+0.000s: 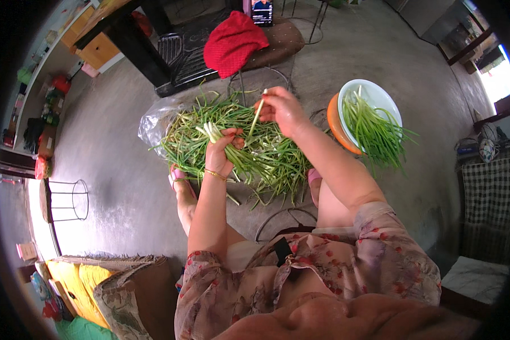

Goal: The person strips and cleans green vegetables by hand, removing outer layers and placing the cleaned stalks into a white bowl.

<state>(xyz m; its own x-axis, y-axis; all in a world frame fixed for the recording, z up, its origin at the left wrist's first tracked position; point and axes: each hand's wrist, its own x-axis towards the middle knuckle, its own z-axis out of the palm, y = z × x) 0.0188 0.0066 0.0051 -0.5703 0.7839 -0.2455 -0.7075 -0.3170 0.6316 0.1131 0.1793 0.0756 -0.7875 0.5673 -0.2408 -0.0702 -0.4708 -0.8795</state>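
Note:
My left hand (221,155) is closed around a bunch of green onions (211,131), their white ends pointing up and away from me. Just to its right, my right hand (284,109) grips a single green onion stalk (257,117) by its pale end. Beneath both hands, a loose heap of green onions (195,123) with tangled leaves spreads over the floor. A clear plastic bag (155,123) lies at the heap's left edge. To the right, a white basin (391,95) holds more green onions (372,125), whose leaves hang over its near rim.
An orange basin (335,123) sits under the white one. Beyond the heap stands a stool (276,40) with a red knitted cloth (233,44) and a phone (262,12) on it. A black-legged table (140,55) is behind. A wire-framed stool (70,199) lies at left, near a sofa (131,293).

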